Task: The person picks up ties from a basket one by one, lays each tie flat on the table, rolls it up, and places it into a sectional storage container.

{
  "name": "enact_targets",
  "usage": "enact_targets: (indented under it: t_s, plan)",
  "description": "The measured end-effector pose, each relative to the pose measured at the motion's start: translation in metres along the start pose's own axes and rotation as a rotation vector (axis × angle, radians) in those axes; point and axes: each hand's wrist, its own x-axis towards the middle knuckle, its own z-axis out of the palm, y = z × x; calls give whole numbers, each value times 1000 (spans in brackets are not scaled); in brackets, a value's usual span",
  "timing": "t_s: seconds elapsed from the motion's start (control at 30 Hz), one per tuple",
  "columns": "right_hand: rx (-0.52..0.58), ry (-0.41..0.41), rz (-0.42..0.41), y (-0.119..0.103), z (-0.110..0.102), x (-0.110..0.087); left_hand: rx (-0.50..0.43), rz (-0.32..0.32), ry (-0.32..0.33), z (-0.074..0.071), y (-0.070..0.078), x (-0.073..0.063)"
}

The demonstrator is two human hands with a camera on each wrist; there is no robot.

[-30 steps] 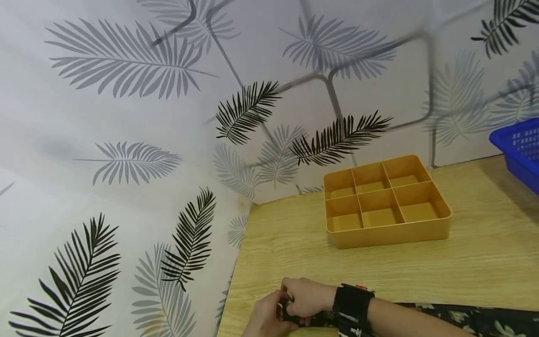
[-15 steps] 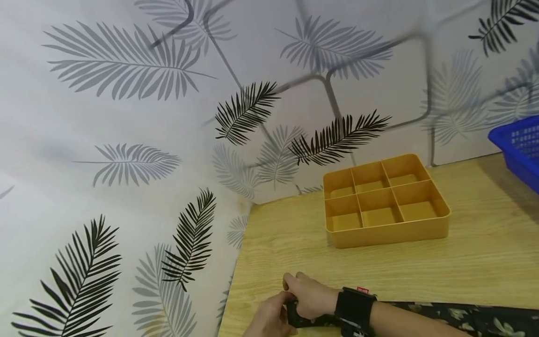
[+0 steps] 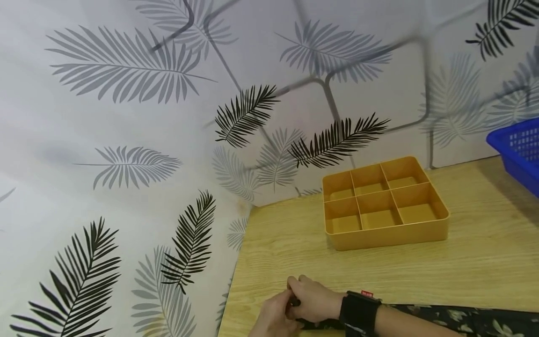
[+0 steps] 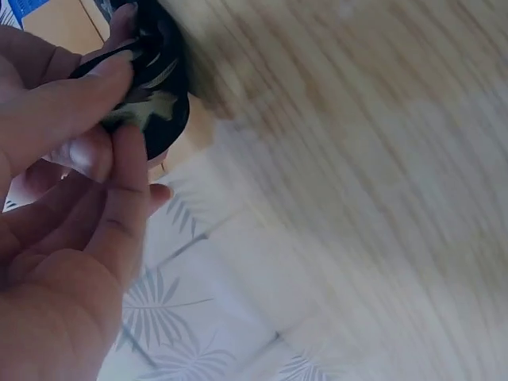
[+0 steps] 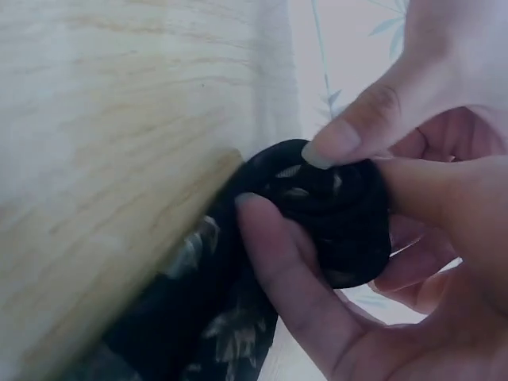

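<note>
So the biggest thing here is the pale wall (image 3: 126, 121) with grey and black leaf prints, then the wood-grain table (image 3: 379, 274) in front of it. A long strip of dark floral fabric (image 3: 484, 320) lies along the table's near side, running out of the head view at the right, with its far end coiled up in the fingers. There's a blue basket (image 3: 518, 157), cut off at the right edge, and a yellow six-compartment tray (image 3: 387, 238) near the wall. Both hands are on that coiled end: the left hand (image 3: 273, 317) pinches it, and the right hand (image 3: 316, 297) grips it too, fingertips right beside the left's. Black wristband (image 3: 360, 312) on the right wrist, tiny red tag (image 3: 367, 294) on it.
</note>
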Motion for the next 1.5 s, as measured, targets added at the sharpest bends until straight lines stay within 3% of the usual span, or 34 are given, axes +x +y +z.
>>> enact_targets:
  t_s: [0.07,0.2,0.27,0.33,0.47,0.6,0.73,0.8,0.93,1.13,1.33,1.5]
  plan:
    - [66,-41,-4,7,0,3,-40,1,0,1,0,1]
    - [198,-125,14,50,9,23,-152,-95,-74,7,-5,7]
    - [223,-148,16,69,14,32,-196,-166,-110,11,-7,10]
    - [201,-153,17,73,15,34,-175,-167,-122,15,-9,11]
    - [144,-144,9,61,14,28,-128,-66,-74,18,-10,8]
    - [-43,-111,42,23,5,9,-40,23,-30,18,-10,6]
    - [-236,-38,49,-19,-8,-12,-27,32,-23,18,-9,5]
    - [-260,1,44,-30,-12,-20,-43,26,-31,18,-9,5]
    - [-201,15,48,-22,-15,-24,-116,2,-62,17,-9,6]
    - [-82,-13,62,23,-14,-24,-229,-33,-94,19,-6,8]
    - [109,-17,118,0,-28,-44,-316,-126,-153,24,-4,13]
    - [138,-5,153,-9,-34,-55,-300,-98,-124,28,-2,14]
